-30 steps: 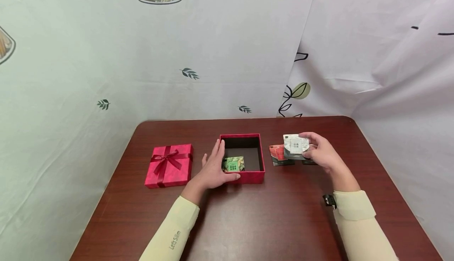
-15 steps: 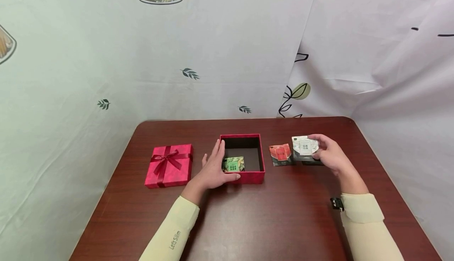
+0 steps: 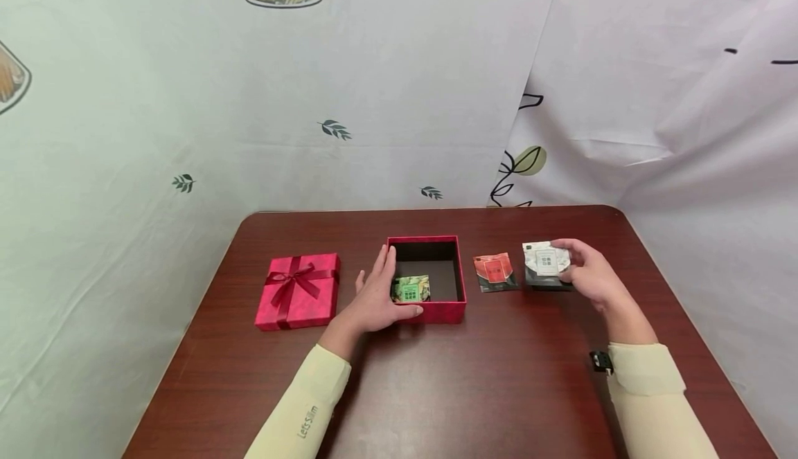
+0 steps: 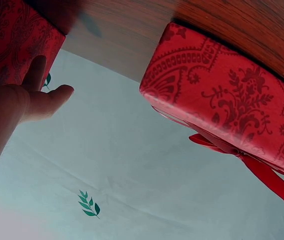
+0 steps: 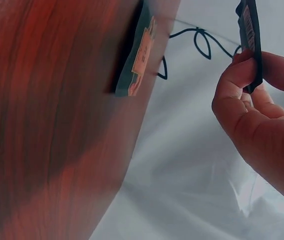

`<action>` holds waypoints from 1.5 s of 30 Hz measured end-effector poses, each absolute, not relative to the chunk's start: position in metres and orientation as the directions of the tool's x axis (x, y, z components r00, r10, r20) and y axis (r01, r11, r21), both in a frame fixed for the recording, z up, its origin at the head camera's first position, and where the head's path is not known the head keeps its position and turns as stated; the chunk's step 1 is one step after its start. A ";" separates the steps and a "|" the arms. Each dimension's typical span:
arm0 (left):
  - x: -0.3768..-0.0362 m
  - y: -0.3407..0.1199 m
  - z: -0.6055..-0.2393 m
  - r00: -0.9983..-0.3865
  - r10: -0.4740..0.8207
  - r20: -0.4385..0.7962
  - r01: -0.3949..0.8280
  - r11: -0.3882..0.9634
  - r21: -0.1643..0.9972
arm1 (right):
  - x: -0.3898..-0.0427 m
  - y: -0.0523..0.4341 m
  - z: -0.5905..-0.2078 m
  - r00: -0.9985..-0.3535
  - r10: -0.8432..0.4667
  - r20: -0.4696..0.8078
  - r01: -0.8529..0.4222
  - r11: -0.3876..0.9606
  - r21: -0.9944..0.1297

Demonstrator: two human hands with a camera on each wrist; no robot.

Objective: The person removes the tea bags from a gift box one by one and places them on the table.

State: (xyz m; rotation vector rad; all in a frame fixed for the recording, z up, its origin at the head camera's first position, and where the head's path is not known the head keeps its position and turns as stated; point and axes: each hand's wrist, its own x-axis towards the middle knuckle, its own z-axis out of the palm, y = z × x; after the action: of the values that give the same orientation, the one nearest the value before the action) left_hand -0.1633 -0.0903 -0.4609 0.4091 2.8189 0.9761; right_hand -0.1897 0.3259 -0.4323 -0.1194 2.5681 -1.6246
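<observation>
The left hand [image 3: 378,298] rests against the near-left corner of the open red box [image 3: 453,309], fingers straight along its left wall and thumb laid across the front wall, nothing clasped; placed so, it appears to steady the box on the table [image 3: 436,390]. Inside the box, just beyond the thumb, lies a green packet [image 3: 411,289], flat on the floor in the near-left corner. The right hand [image 3: 592,278] is held to the right of the box and apart from it, thumb and fingertips pinching a white packet [image 3: 546,259] by its right edge; the packet's printed face is turned up toward the head camera, and the wrist view shows it gripped edge-on between thumb and fingers. A dark packet [image 3: 545,280] lies directly beneath the held one; whether the two touch cannot be told. Between the right hand and the box, a red packet [image 3: 494,271] lies flat on the table. Left of the left hand, well apart from it, the ribboned red lid [image 3: 298,291] lies on the table. Both forearms extend forward from the near edge, sleeves covering them to the wrists.
</observation>
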 end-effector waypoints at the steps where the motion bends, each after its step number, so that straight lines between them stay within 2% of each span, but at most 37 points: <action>1: -0.163 -0.090 -0.461 -0.955 0.296 -0.034 0.212 0.755 0.620 | -0.189 0.327 -0.432 -0.992 -0.119 -0.045 -0.010 0.427 -0.904; 45: -0.164 -0.090 -0.461 -0.955 0.294 -0.040 0.204 0.751 0.628 | -0.185 0.376 -0.451 -0.991 -0.015 -0.131 0.106 0.496 -0.862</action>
State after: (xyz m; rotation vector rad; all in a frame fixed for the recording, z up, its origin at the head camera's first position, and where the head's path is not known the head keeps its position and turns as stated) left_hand -0.1638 -0.0903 -0.4612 0.4020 2.8102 0.9845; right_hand -0.1853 0.3763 -0.4506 0.0799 2.6107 -1.5165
